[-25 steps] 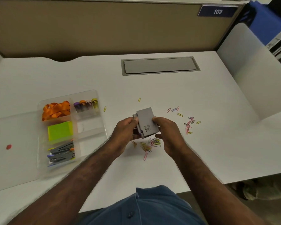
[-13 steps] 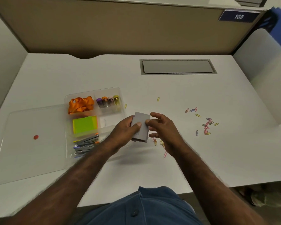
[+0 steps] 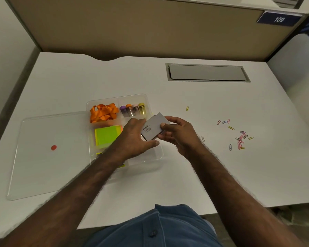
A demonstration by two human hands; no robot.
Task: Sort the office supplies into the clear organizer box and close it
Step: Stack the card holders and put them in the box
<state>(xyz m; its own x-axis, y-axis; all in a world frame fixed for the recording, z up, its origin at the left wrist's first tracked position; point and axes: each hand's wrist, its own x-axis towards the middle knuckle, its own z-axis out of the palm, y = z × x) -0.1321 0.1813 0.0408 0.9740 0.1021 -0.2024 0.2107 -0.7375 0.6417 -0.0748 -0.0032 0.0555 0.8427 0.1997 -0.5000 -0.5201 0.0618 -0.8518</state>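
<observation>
The small grey box is in the air, tilted, just over the right edge of the clear organizer box, and both hands hold it. The left hand grips it from the left side and below, with the thumb under its lower corner. The right hand pinches its right edge between the thumb and the curled fingers. So both hands are closed around this one thing and carry nothing else.

I judge that the task is more than half done, but not finished. The organizer box stands open on the white table, and several compartments are already filled. In the far left compartment lies an orange ribbon. In the far right compartment stands a row of small capped tubes: purple, orange, pink and yellow. Below the ribbon there is a pad of green sticky notes. The compartments nearer to the person are mostly hidden by the left forearm, so I cannot tell what is in them. The near right part looks bare as far as it shows.

What is left: the grey box probably goes into a free compartment. Many coloured paper clips are scattered on the table to the right, well apart from the organizer, and one yellow clip lies alone farther back. The clear lid lies open flat to the left of the organizer, touching it, with a red dot on it. It is not yet closed.
</observation>
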